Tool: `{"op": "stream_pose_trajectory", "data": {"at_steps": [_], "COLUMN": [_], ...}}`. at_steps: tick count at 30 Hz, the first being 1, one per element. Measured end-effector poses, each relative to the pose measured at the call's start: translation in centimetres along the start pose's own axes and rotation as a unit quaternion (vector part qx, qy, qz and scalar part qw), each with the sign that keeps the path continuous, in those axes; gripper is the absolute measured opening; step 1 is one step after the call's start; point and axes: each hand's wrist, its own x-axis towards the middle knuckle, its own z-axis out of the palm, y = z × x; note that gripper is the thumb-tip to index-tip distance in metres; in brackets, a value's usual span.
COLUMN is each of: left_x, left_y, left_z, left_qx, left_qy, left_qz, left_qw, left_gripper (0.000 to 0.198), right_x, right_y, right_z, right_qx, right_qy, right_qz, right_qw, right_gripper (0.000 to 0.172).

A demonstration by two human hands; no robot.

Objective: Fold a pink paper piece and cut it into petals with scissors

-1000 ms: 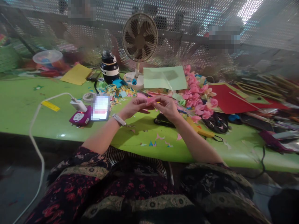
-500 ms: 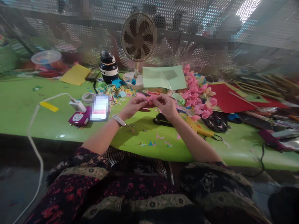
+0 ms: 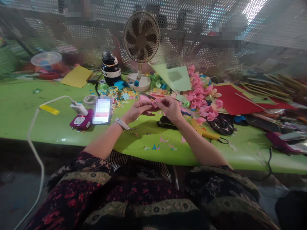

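Pink paper piece (image 3: 154,101), small and folded, pinched between both hands over the green table (image 3: 21,111), just in front of the pile of pink paper flowers (image 3: 201,97).

Head view, against the earlier frames: light green sheet (image 3: 178,78) behind the hands now lifted and curled at its left corner, no longer lying flat, uncovering small green and blue scraps near the fan base. Hands and pink piece in nearly the same spot as before.

Left hand (image 3: 136,110): fingers curled inward, thumb and fingertips pressed on the left end of the pink piece; white watch (image 3: 120,123) on the wrist. Right hand (image 3: 170,109): fingers bent close together, thumb and forefinger nipping the right end of the same piece. Black stapler-like tool (image 3: 165,123) on the table, just under the right wrist.

Counted: one fan (image 3: 141,36), one dark bottle (image 3: 110,71), one phone (image 3: 102,110) with blurred screen, one purple power block (image 3: 80,121) with one white plug, one yellow sheet (image 3: 76,76), one red sheet (image 3: 233,100), one yellow-handled tool (image 3: 203,131). Pink flowers and paper scraps too many and too blurred for a count.
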Motion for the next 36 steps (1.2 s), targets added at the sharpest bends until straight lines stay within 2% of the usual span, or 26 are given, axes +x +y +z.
{"op": "stream_pose_trajectory", "data": {"at_steps": [8,23,29,32,36], "left_x": [-0.2,0.1,0.2,0.2,0.2], "left_y": [0.1,-0.4,-0.4,-0.4,-0.4], "left_z": [0.4,0.0,0.0,-0.1,-0.2], "left_qx": [0.008,0.031,0.021,0.004,-0.008], "left_qy": [0.016,0.014,0.006,-0.010,-0.008], "left_qz": [0.003,0.007,0.008,-0.015,-0.035], "left_qw": [1.000,0.999,1.000,1.000,0.999], "left_gripper": [0.035,0.032,0.029,0.028,0.025], "right_x": [0.0,0.0,0.0,-0.1,-0.1], "right_y": [-0.4,0.0,-0.7,-1.2,-1.0], "right_z": [0.1,0.3,-0.1,-0.5,-0.5], "right_qx": [0.009,-0.006,0.038,0.043,-0.017], "right_qy": [-0.015,-0.013,0.003,-0.033,-0.086], "right_qz": [-0.002,-0.016,0.024,0.058,0.026], "right_qw": [1.000,1.000,0.999,0.997,0.996], "right_gripper": [0.051,0.051,0.058,0.059,0.061]}}
